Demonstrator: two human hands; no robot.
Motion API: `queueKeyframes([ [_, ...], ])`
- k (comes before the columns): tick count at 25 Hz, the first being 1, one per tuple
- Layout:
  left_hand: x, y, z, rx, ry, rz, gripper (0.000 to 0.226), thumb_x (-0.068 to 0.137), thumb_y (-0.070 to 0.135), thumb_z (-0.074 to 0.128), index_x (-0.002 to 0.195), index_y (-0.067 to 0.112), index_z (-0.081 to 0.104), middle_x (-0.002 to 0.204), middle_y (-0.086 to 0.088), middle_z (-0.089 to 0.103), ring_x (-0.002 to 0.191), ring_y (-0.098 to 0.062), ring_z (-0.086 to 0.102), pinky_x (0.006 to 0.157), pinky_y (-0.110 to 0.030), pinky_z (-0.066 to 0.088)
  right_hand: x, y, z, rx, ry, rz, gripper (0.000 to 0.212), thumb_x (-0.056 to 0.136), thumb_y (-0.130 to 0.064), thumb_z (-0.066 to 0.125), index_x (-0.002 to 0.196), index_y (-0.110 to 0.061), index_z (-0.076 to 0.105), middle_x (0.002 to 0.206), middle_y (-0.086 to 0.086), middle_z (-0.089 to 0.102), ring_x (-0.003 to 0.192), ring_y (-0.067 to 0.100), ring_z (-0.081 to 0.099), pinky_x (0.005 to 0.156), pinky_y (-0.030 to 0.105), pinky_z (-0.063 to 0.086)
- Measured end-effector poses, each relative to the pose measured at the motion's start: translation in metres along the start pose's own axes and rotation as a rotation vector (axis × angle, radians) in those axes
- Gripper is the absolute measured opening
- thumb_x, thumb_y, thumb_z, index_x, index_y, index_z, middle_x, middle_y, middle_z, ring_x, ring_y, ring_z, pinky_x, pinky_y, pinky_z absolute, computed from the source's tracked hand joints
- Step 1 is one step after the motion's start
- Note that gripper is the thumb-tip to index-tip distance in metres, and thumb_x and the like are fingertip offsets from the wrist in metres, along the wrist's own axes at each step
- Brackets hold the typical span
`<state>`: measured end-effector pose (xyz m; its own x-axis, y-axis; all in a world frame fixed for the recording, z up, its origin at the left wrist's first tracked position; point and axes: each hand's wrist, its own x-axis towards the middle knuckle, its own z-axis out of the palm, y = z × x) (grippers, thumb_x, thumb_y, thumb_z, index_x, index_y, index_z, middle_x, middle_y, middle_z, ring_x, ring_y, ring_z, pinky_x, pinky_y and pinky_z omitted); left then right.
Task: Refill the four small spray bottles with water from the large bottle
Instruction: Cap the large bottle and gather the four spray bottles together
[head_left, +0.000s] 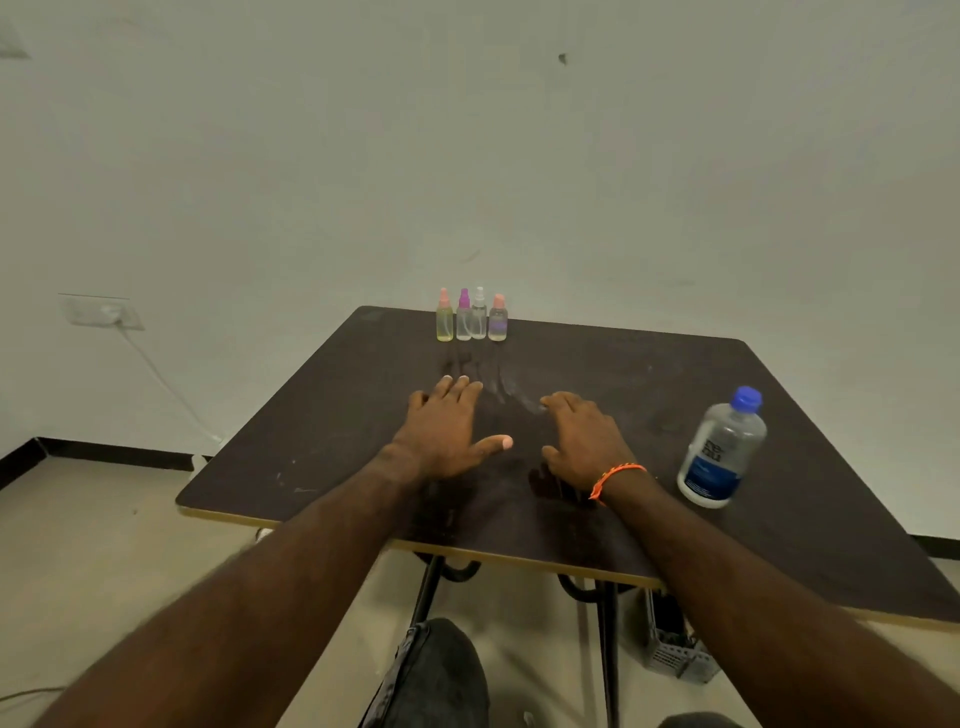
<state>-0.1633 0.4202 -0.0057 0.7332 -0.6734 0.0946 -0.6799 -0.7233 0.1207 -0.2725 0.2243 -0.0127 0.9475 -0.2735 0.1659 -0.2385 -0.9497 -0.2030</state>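
Blue-capped large bottle (722, 447) is standing right; four small spray bottles (471, 318) far; left hand (447, 431) and right hand (587, 441) are resting open, empty, on the surface (779, 395).

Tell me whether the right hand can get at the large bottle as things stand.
Probably yes: the right hand holds nothing, and the large bottle stands upright just to its right on the table, with nothing between.

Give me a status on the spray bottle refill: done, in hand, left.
Done: nothing visibly. The four small spray bottles stand in a row at the table's far edge, tops on. The large bottle stands capped at the right. In hand: nothing; the left hand and right hand are over the table, no grip on anything. Left: uncapping, all four fills, closing up. Fill levels are too small to judge.
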Motion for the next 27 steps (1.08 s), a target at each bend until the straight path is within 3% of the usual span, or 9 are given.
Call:
queueKeyframes([
  [4, -0.004, 0.013, 0.001, -0.023, 0.004, 0.034, 0.103, 0.092, 0.080, 0.048, 0.167, 0.019, 0.013, 0.175, -0.007, 0.015, 0.162, -0.030, 0.010, 0.126, -0.059, 0.014, -0.028, 0.004, -0.009, -0.021, 0.032, -0.039, 0.069, 0.085, -0.033, 0.065, 0.148, -0.028, 0.038, 0.153, 0.001, 0.041, 0.135, 0.027, 0.044, 0.108, 0.048, 0.041],
  [10, 0.012, 0.077, 0.009, -0.067, -0.047, 0.221, 0.103, 0.089, 0.065, 0.064, 0.166, 0.021, 0.013, 0.174, -0.006, 0.018, 0.161, -0.029, 0.012, 0.126, -0.057, 0.015, -0.085, 0.046, -0.031, 0.014, 0.132, 0.004, 0.053, 0.090, -0.038, 0.061, 0.141, -0.033, 0.049, 0.144, -0.002, 0.052, 0.129, 0.021, 0.050, 0.106, 0.044, 0.045],
  [14, 0.023, 0.139, 0.019, -0.097, -0.094, 0.351, 0.110, 0.086, 0.069, 0.068, 0.166, 0.022, 0.009, 0.174, -0.005, 0.018, 0.161, -0.028, 0.011, 0.127, -0.057, 0.011, -0.128, 0.083, -0.048, -0.060, 0.172, 0.063, 0.037, 0.086, -0.049, 0.054, 0.118, -0.033, 0.065, 0.110, -0.006, 0.069, 0.101, 0.016, 0.063, 0.086, 0.039, 0.053],
  [17, 0.027, 0.179, 0.027, -0.176, -0.164, 0.388, 0.114, 0.084, 0.067, 0.072, 0.167, 0.025, 0.005, 0.172, -0.008, 0.021, 0.161, -0.028, 0.013, 0.127, -0.055, 0.008, -0.152, 0.110, -0.056, 0.001, 0.204, 0.310, 0.020, 0.086, -0.048, 0.057, 0.092, -0.029, 0.062, 0.088, -0.007, 0.067, 0.084, 0.016, 0.063, 0.074, 0.038, 0.055],
  [19, 0.031, 0.197, 0.032, -0.264, -0.202, 0.388, 0.118, 0.085, 0.065, 0.073, 0.167, 0.026, -0.002, 0.172, -0.010, 0.023, 0.160, -0.029, 0.018, 0.126, -0.056, 0.007, -0.158, 0.128, -0.057, 0.165, 0.265, 0.480, 0.022, 0.086, -0.039, 0.066, 0.101, -0.028, 0.055, 0.096, -0.005, 0.066, 0.087, 0.017, 0.064, 0.077, 0.037, 0.056],
  [22, 0.036, 0.212, 0.037, -0.393, -0.187, 0.411, 0.120, 0.088, 0.061, 0.072, 0.165, 0.031, -0.015, 0.169, -0.006, 0.033, 0.156, -0.030, 0.029, 0.124, -0.057, 0.011, -0.152, 0.144, -0.056, 0.372, 0.241, 0.538, 0.077, 0.084, -0.030, 0.075, 0.148, -0.024, 0.034, 0.145, 0.003, 0.052, 0.125, 0.025, 0.058, 0.102, 0.042, 0.051],
  [23, 0.037, 0.215, 0.037, -0.438, -0.170, 0.419, 0.118, 0.091, 0.057, 0.072, 0.164, 0.033, -0.018, 0.168, -0.003, 0.037, 0.155, -0.029, 0.033, 0.123, -0.058, 0.012, -0.149, 0.145, -0.056, 0.423, 0.217, 0.527, 0.086, 0.085, -0.027, 0.075, 0.155, -0.024, 0.024, 0.153, 0.004, 0.045, 0.132, 0.027, 0.053, 0.106, 0.042, 0.047],
  [25, 0.039, 0.218, 0.035, -0.519, -0.151, 0.424, 0.114, 0.095, 0.049, 0.070, 0.164, 0.036, -0.020, 0.164, 0.005, 0.043, 0.154, -0.025, 0.036, 0.123, -0.059, 0.012, -0.142, 0.143, -0.054, 0.495, 0.185, 0.480, 0.087, 0.089, -0.022, 0.072, 0.157, -0.023, 0.018, 0.156, 0.004, 0.041, 0.135, 0.028, 0.050, 0.107, 0.039, 0.043],
  [27, 0.042, 0.216, 0.035, -0.571, -0.140, 0.436, 0.106, 0.096, 0.048, 0.069, 0.165, 0.039, -0.012, 0.160, 0.009, 0.049, 0.152, -0.021, 0.040, 0.123, -0.057, 0.011, -0.137, 0.140, -0.050, 0.537, 0.179, 0.421, 0.076, 0.091, -0.016, 0.069, 0.154, -0.020, 0.026, 0.152, 0.005, 0.046, 0.133, 0.026, 0.052, 0.106, 0.036, 0.043],
])
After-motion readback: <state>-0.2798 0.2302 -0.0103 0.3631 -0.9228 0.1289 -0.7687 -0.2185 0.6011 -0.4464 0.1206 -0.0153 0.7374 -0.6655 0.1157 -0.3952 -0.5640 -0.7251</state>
